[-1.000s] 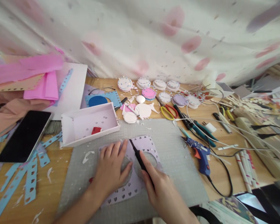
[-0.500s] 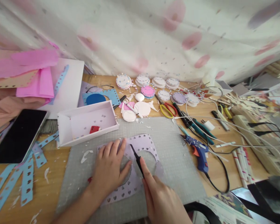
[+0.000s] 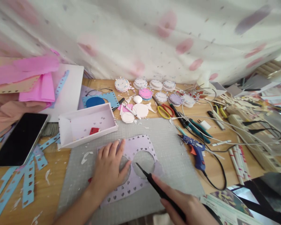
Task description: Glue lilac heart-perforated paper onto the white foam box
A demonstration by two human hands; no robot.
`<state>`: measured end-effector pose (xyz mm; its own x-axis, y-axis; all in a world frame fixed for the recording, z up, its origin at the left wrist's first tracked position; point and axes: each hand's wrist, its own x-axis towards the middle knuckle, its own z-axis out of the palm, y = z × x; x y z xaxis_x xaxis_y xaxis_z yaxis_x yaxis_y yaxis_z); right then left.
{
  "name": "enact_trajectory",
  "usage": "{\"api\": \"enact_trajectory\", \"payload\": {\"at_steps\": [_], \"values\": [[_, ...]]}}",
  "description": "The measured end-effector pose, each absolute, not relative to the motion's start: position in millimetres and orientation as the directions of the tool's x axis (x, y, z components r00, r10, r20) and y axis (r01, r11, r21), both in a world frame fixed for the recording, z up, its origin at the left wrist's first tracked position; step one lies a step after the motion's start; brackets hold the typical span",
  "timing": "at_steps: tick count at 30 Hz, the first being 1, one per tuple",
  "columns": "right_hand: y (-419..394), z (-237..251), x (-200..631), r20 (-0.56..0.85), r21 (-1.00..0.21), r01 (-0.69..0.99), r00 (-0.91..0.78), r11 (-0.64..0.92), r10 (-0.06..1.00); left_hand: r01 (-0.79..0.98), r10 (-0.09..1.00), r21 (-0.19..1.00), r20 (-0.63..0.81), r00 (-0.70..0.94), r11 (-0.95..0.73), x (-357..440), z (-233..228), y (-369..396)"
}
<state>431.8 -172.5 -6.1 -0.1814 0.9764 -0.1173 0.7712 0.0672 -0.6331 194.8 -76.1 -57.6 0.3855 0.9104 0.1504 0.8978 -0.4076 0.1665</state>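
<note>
My left hand (image 3: 109, 170) lies flat, fingers spread, on a lilac foam sheet (image 3: 140, 145) punched with small hearts and cut with round holes. The sheet rests on a grey cutting mat (image 3: 168, 150). My right hand (image 3: 189, 211) grips a thin black craft knife (image 3: 154, 184). The knife's tip sits at the lower left rim of the right-hand round hole. A loose lilac disc (image 3: 158, 168) lies at that hole's right edge.
A white open box (image 3: 67, 125) holding a red item stands left of the mat, with a dark tablet (image 3: 20, 139) and blue punched strips (image 3: 29, 179) further left. Foam discs (image 3: 145, 93), scissors (image 3: 165, 111), a blue glue gun (image 3: 196, 151) and cables (image 3: 224, 128) crowd the back and right.
My right hand pulled back toward me and to the right, swinging the knife from across the sheet's middle to the hole's lower rim. The left hand stayed on the sheet.
</note>
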Motion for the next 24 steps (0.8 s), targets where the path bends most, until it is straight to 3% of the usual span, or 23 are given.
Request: {"api": "enact_trajectory", "payload": {"at_steps": [2,3,8,12,14,17,21,24], "values": [[-163.3,0.4,448.8,-0.136,-0.659,0.745,-0.249,0.100,0.959,0.893,0.907,0.173,0.143,0.396,-0.416,195.1,-56.5,-75.6],[-156.3,0.8,456.7,-0.090,-0.639,0.765,-0.183,0.084,0.979,0.891,0.906,0.176,0.139,0.399,-0.419,195.6,-55.5,-75.3],[-105.0,-23.3,475.2,0.075,-0.428,0.903,0.058,-0.020,0.995,0.896,0.918,0.201,0.115,0.381,-0.397,199.2,-49.3,-71.3],[-75.8,-36.8,461.9,0.247,-0.327,0.943,0.018,0.066,0.969,0.886,0.928,0.277,0.128,0.350,-0.372,199.9,-46.2,-66.6],[-72.4,-36.9,449.1,0.283,-0.407,0.902,-0.022,0.141,0.959,0.873,0.927,0.313,0.133,0.350,-0.374,199.8,-46.0,-64.7],[-74.3,-38.1,428.5,0.188,-0.570,0.811,-0.027,0.131,0.982,0.861,0.922,0.330,0.127,0.366,-0.387,199.5,-47.2,-64.7],[-74.1,-41.6,407.3,-0.043,-0.753,0.653,0.077,-0.083,0.996,0.827,0.897,0.351,0.125,0.423,-0.439,196.7,-49.9,-73.8],[-72.6,-38.6,396.2,-0.260,-0.875,0.418,0.014,-0.242,0.965,0.797,0.875,0.373,0.108,0.471,-0.475,191.0,-52.6,-86.8]]}}
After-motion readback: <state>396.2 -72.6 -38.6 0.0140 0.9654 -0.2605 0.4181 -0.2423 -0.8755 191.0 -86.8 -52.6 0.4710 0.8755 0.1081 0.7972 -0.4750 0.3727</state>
